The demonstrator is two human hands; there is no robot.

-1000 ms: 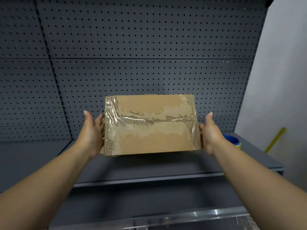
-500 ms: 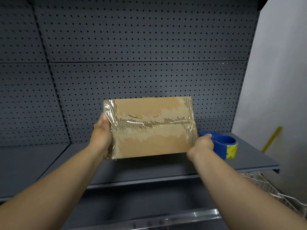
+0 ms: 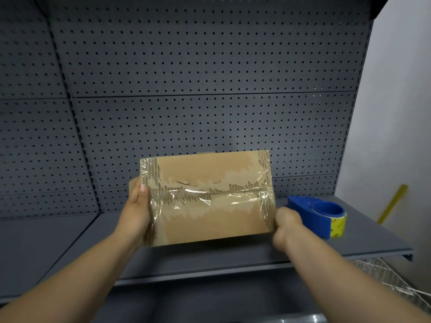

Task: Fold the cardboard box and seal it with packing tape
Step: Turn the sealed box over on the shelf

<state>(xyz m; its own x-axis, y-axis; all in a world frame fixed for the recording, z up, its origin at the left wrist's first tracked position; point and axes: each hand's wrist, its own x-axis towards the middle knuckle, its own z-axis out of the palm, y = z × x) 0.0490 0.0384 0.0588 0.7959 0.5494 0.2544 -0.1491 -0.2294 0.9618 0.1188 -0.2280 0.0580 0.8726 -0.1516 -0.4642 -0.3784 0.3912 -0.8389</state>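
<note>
Box: left hand grips left edge | right hand curled by right edge, hold unclear

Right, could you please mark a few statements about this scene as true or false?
1. The left hand grips the brown cardboard box by its left edge. True.
2. The right hand holds the blue plastic tape dispenser. False: the dispenser sits on the grey metal shelf; that hand is at the box's lower right corner.
3. Clear packing tape crosses the box's near face. True.
4. The panel behind the box is plain wood. False: it is a grey perforated metal panel.
</note>
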